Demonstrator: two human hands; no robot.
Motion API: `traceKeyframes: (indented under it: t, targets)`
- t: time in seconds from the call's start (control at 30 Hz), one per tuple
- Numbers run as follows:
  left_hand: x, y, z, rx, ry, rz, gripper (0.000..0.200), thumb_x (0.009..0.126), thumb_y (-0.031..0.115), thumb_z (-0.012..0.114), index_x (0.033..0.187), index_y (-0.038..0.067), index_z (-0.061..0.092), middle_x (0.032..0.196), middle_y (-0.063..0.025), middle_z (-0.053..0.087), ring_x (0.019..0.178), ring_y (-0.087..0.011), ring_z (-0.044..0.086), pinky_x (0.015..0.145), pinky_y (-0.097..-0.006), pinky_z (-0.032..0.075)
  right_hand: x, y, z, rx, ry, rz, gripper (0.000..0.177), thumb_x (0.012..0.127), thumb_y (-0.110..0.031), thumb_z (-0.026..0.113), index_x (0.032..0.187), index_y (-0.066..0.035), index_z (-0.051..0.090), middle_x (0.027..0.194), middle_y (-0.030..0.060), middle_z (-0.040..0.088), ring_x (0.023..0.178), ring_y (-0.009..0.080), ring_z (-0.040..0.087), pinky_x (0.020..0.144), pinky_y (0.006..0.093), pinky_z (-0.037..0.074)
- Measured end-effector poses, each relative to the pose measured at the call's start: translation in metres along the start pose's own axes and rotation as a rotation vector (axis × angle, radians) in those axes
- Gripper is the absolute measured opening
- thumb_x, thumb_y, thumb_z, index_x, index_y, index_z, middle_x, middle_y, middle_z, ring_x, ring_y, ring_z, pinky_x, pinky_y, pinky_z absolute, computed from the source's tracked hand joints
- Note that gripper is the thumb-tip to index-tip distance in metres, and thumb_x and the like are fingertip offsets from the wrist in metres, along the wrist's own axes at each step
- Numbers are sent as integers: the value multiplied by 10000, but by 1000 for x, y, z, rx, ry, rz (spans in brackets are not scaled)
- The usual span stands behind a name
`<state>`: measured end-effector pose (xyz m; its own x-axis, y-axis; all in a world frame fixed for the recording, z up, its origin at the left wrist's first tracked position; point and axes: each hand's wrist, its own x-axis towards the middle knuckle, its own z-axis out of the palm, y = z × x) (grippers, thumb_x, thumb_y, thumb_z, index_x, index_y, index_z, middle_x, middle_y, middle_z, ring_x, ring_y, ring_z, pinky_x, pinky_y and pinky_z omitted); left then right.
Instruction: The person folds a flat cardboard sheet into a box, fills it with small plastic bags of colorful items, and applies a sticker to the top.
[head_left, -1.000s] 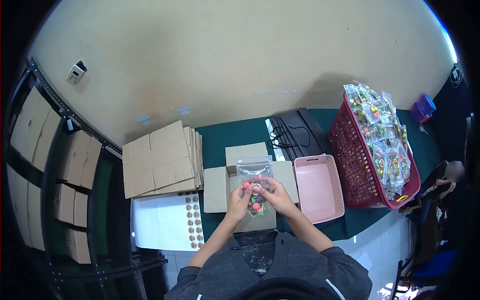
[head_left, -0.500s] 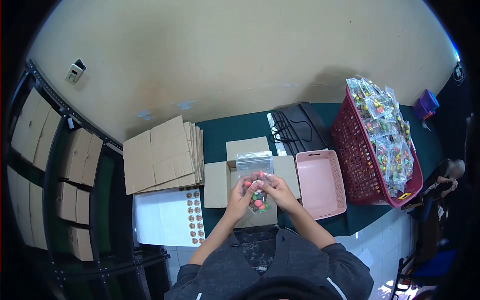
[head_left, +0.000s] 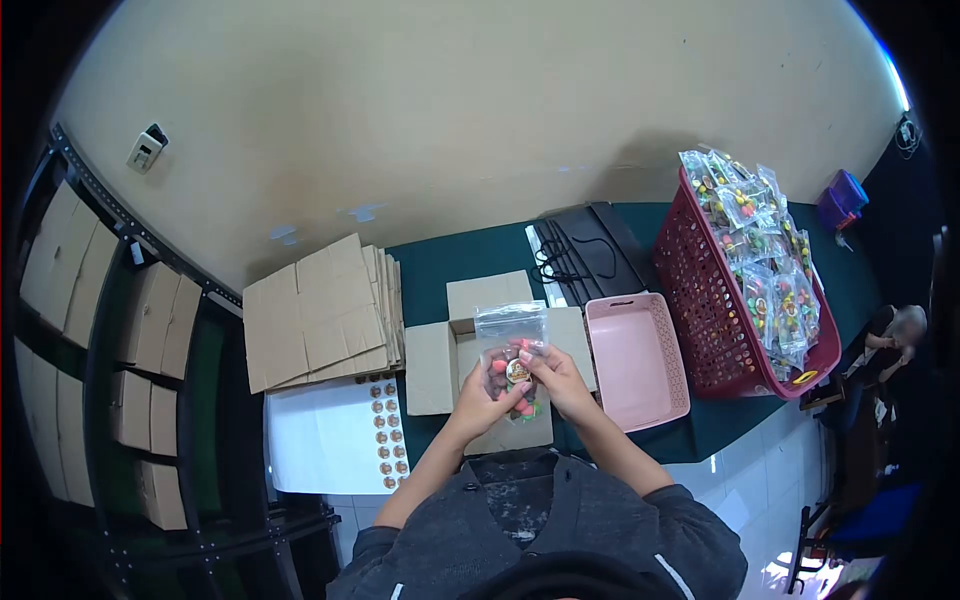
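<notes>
Between my two hands is a clear zip bag (head_left: 511,322) of red, green and brown sweets, with a round sticker (head_left: 517,370) on its front. My left hand (head_left: 478,402) grips the bag's left edge. On the right side my right hand (head_left: 560,382) holds it, thumb beside the sticker. Beneath the bag stands an open cardboard box (head_left: 430,370) with its flaps spread. A white sheet (head_left: 320,435) with rows of round stickers lies to the left of the box.
Flattened cardboard (head_left: 315,320) is stacked at the left. A pink tray (head_left: 637,365) sits right of the box, beside a red basket (head_left: 705,310) heaped with filled bags. Behind are a black device (head_left: 610,250) and cables. Boxes fill the left shelves. A person (head_left: 885,345) sits far right.
My right thumb has moved off the middle of the bag, and the round sticker now shows. My left thumb has moved down and left. The view has shifted slightly.
</notes>
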<state>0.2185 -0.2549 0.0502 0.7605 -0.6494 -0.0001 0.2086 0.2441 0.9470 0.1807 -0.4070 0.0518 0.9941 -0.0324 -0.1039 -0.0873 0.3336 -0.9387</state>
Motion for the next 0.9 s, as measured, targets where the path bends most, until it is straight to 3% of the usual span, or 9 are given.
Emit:
traceKeyframes:
  t: [0.1, 0.17, 0.3, 0.47, 0.63, 0.73, 0.83, 0.87, 0.9]
  targets:
    - [1, 2, -1, 38, -54, -47, 468, 830, -11, 590, 1235, 17, 356, 1037, -98, 540, 924, -152, 589, 754, -272, 510, -2, -1, 2, 107, 67, 16, 330, 911, -157, 546, 1204, -6, 518, 1050, 75, 604, 940, 114, 573, 803, 249, 471]
    - [4, -8, -2, 53, -21, -20, 457, 831, -11, 582, 1228, 12, 356, 1016, -98, 544, 906, -154, 596, 744, -273, 512, -7, -10, 8, -95, 18, -38, 334, 916, -184, 545, 1199, -9, 518, 1027, 65, 610, 934, 102, 570, 796, 250, 470]
    - [4, -4, 7, 60, -40, -106, 433, 844, 25, 589, 1217, 10, 370, 1009, -95, 547, 917, -150, 585, 756, -274, 502, -8, -1, -3, -76, 35, -28, 358, 913, -206, 554, 1209, -11, 505, 1035, 65, 605, 927, 106, 570, 796, 259, 469]
    - [10, -20, 3, 48, 127, 38, 334, 911, 176, 557, 1169, -11, 454, 1047, -84, 551, 922, -118, 556, 782, -246, 471, -9, 1, -1, -42, 24, -37, 380, 921, -211, 540, 1239, -11, 485, 1090, 58, 582, 953, 90, 553, 808, 239, 450]
    - [8, -28, -5, 143, 190, -5, 426, 969, 392, 389, 1184, 43, 505, 955, -16, 584, 744, -34, 485, 629, -170, 403, -7, 11, -5, 79, 45, -3, 381, 932, -225, 512, 1252, -22, 481, 1118, 61, 568, 945, 96, 555, 781, 211, 443]
    - [7, -28, -9, 75, 139, -8, 446, 969, 413, 372, 1184, 45, 506, 977, -12, 573, 715, -37, 480, 611, -157, 392, -7, 2, -4, -51, 19, 11, 406, 928, -235, 525, 1264, -13, 469, 1101, 73, 578, 929, 102, 553, 782, 240, 454]
    - [6, -12, 6, 50, 56, 16, 362, 926, 203, 514, 1237, 33, 442, 1036, -51, 555, 781, -83, 549, 671, -197, 459, -11, -2, 2, 8, 103, -63, 367, 906, -209, 562, 1213, -17, 507, 1030, 54, 599, 910, 95, 557, 764, 233, 457]
    - [6, -12, 10, 123, 26, 86, 403, 896, 116, 561, 1260, 28, 412, 1055, -70, 548, 821, -105, 577, 687, -217, 486, -9, 2, -2, 7, 124, -63, 350, 896, -203, 578, 1190, -21, 522, 999, 44, 603, 900, 96, 558, 753, 228, 455]
    - [5, -11, 7, 82, -56, -34, 580, 818, -15, 614, 1317, 38, 323, 1055, -102, 543, 889, -155, 603, 686, -259, 521, -4, 4, -4, 25, 194, -80, 306, 887, -205, 595, 1133, -26, 561, 950, 30, 611, 868, 88, 556, 744, 230, 452]
